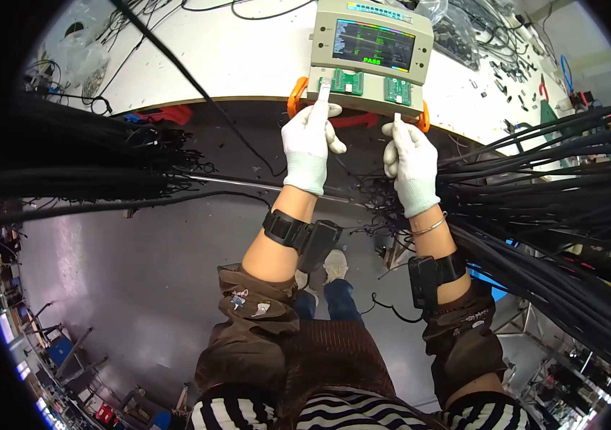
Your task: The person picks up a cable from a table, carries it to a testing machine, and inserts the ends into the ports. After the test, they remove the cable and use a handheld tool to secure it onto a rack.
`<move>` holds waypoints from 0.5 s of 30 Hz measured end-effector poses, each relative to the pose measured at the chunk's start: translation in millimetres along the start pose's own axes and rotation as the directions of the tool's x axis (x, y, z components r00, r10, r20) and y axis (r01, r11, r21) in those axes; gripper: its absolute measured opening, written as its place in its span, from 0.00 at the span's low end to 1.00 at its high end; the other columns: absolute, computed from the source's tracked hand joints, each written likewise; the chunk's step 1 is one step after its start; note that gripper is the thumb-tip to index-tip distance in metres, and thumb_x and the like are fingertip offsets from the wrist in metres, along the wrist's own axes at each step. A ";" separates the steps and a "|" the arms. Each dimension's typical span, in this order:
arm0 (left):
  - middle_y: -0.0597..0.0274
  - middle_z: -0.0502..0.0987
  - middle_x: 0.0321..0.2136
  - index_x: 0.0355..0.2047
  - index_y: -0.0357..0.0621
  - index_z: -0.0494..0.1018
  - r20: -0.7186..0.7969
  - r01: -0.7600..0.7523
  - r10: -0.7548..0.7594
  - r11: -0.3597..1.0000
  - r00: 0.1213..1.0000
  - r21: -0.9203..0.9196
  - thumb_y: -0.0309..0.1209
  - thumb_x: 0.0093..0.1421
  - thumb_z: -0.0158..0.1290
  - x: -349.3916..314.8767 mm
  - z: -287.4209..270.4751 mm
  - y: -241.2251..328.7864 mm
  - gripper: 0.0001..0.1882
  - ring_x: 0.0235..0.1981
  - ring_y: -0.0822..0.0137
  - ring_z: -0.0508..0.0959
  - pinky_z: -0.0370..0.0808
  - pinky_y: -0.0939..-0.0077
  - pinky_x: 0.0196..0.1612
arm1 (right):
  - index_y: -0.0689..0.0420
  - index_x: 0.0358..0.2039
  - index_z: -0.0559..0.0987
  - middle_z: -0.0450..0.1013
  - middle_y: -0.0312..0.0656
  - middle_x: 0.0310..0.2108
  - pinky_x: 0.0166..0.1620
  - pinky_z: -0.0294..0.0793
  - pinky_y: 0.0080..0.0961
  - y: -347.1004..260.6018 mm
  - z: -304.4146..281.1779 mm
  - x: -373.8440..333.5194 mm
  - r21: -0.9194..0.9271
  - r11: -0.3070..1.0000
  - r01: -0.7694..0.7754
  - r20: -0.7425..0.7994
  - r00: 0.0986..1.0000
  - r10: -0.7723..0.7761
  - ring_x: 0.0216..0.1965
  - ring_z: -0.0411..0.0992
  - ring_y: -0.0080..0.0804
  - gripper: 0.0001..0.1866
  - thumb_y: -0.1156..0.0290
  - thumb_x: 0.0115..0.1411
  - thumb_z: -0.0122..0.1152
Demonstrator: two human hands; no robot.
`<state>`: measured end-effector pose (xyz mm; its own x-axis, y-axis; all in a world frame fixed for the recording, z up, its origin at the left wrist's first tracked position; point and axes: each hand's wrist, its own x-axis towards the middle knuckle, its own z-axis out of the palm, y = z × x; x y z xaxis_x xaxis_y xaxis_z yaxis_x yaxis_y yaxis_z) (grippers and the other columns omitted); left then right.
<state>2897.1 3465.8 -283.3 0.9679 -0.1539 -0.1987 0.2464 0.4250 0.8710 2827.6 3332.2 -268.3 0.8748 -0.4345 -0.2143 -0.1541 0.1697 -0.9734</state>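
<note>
My left hand (pixel 308 140), in a white glove, pinches a pale flat connector (pixel 325 89). Its tip meets the left green circuit board (pixel 348 82) on the front ledge of a beige cable tester (pixel 367 54). Whether it sits fully in the socket cannot be seen. My right hand (pixel 413 156), gloved too, is closed just below the right green circuit board (pixel 398 91), thumb and index finger together. Anything between those fingertips is too small to make out. The tester's screen (pixel 373 45) is lit, with bright green lettering.
The tester stands at the edge of a white table (pixel 248 54), between orange clamps (pixel 296 97). Thick bundles of black cables hang at the left (pixel 83 154) and right (pixel 556 172), along a metal rod (pixel 248 183). Small black parts (pixel 513 72) lie scattered at the far right.
</note>
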 end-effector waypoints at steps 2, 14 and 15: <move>0.69 0.61 0.08 0.29 0.29 0.72 -0.026 0.028 -0.029 0.999 0.999 -0.033 0.36 0.62 0.45 3.1 1.3 0.5 0.17 0.07 0.75 0.63 0.65 0.81 0.13 | 0.61 0.30 0.75 0.63 0.32 0.12 0.14 0.55 0.14 -5.0 2.5 2.9 -0.001 0.999 -0.035 -0.021 0.999 0.035 0.10 0.55 0.14 0.12 0.64 0.61 0.50; 0.67 0.62 0.09 0.30 0.28 0.72 -0.015 0.051 -0.051 0.999 0.999 -0.011 0.36 0.62 0.45 7.2 5.7 1.0 0.18 0.08 0.75 0.63 0.67 0.81 0.14 | 0.60 0.25 0.72 0.58 0.31 0.10 0.13 0.48 0.16 -4.6 2.7 29.7 0.286 0.957 -0.049 -0.044 0.997 0.064 0.08 0.49 0.17 0.12 0.66 0.60 0.49; 0.67 0.62 0.09 0.30 0.28 0.72 -0.016 0.049 -0.049 0.999 0.999 -0.008 0.36 0.62 0.45 7.1 4.2 2.4 0.18 0.08 0.75 0.63 0.67 0.81 0.14 | 0.60 0.25 0.72 0.58 0.31 0.10 0.13 0.48 0.16 -4.9 4.6 28.3 0.289 0.956 -0.049 -0.042 0.997 0.064 0.08 0.49 0.17 0.12 0.66 0.60 0.49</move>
<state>2904.4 3462.0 -280.7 0.9553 -0.1606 -0.2482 0.2939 0.4245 0.8564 2855.3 3323.2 -269.3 0.8433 -0.4593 -0.2790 -0.0572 0.4395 -0.8964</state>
